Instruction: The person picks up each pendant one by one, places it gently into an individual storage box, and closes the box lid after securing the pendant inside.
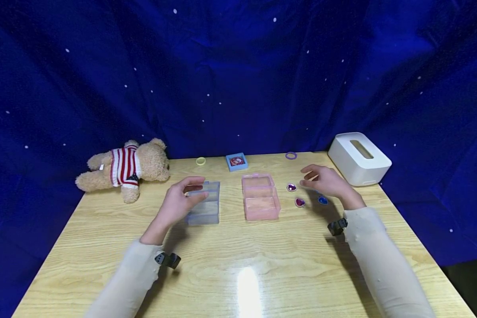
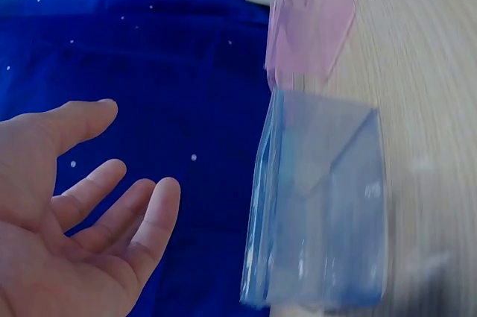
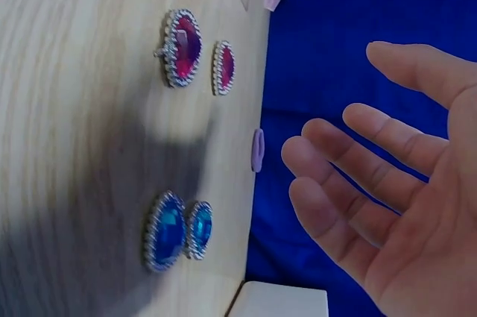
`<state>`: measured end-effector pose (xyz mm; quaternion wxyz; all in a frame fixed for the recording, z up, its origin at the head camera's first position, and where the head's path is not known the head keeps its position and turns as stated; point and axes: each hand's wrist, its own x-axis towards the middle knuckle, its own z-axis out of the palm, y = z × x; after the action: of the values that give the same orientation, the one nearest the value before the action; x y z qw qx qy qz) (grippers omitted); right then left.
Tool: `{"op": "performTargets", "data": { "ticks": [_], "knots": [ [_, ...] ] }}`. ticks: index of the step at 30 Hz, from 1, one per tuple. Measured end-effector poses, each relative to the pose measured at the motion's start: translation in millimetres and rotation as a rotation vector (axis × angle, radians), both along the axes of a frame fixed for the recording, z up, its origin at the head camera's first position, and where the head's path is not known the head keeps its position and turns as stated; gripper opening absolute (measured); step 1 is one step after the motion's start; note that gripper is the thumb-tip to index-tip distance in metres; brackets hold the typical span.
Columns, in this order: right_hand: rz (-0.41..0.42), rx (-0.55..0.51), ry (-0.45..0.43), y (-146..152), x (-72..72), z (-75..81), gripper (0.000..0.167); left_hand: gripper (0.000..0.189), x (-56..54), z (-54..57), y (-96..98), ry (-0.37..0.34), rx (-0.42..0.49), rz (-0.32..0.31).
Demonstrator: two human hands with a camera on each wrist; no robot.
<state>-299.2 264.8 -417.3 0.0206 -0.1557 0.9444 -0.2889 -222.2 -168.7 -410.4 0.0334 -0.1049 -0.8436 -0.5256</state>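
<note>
My left hand (image 1: 179,201) hovers over the left side of a clear blue plastic box (image 1: 204,212), fingers relaxed and holding nothing. In the left wrist view the blue box (image 2: 320,205) stands apart from that hand (image 2: 82,212). Beside it on the table is a clear pink box (image 1: 261,207) with its lid raised. My right hand (image 1: 326,180) hangs above the jewels, loosely bent and holding nothing. Two red-pink jewels (image 3: 182,48) with silver beaded rims lie near the pink box. Two blue jewels (image 3: 165,231) lie below the right hand, one mostly hidden by it in the head view.
A teddy bear (image 1: 123,170) in a striped shirt lies at the back left. Along the back edge are a yellow ring (image 1: 200,158), a small blue box (image 1: 244,165) and a purple ring (image 1: 291,153). A white tissue box (image 1: 359,170) stands at the back right.
</note>
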Motion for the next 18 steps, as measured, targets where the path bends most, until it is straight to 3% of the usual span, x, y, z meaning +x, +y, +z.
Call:
{"op": "performTargets", "data": {
  "ticks": [6,13,18],
  "knots": [
    [-0.005,-0.014,-0.017,-5,-5.6,-11.9,0.04,0.043,2.6,-6.4,21.0,-0.021,0.024,0.016],
    [-0.002,0.008,-0.012,-8,-12.4,-25.5,0.041,0.042,4.8,-17.0,46.2,-0.042,0.063,-0.011],
    [-0.014,0.013,0.001,-10,-14.1,-33.8,0.04,0.041,7.0,-21.9,60.5,-0.032,0.038,-0.027]
  ]
}}
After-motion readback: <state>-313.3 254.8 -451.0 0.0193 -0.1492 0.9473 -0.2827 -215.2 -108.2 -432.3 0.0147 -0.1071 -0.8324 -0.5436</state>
